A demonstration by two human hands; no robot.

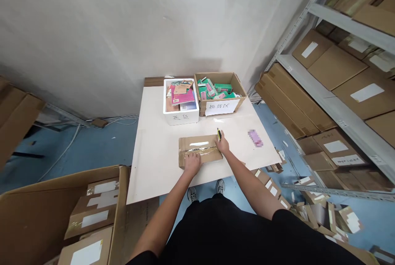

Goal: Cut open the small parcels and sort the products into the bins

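Observation:
A flat brown cardboard box (208,156) lies on the table, with shiny clear tape and a white label strip along its top. My left hand (193,162) rests on the box's top toward its near left side, fingers laid over the cardboard. At the box's right end, my right hand (222,143) is closed around a yellow and black box cutter (219,134) that points up and away from me. The blade's tip is too small to make out. Part of the box's right edge is hidden by my right hand.
Behind the box stand a white foam bin (181,118) of booklets and an open carton (237,104) of green packets. A blurred pinkish item (255,138) lies right on the white table (148,149). A large carton (123,178) holds parcels at left; loaded shelves (324,96) stand right.

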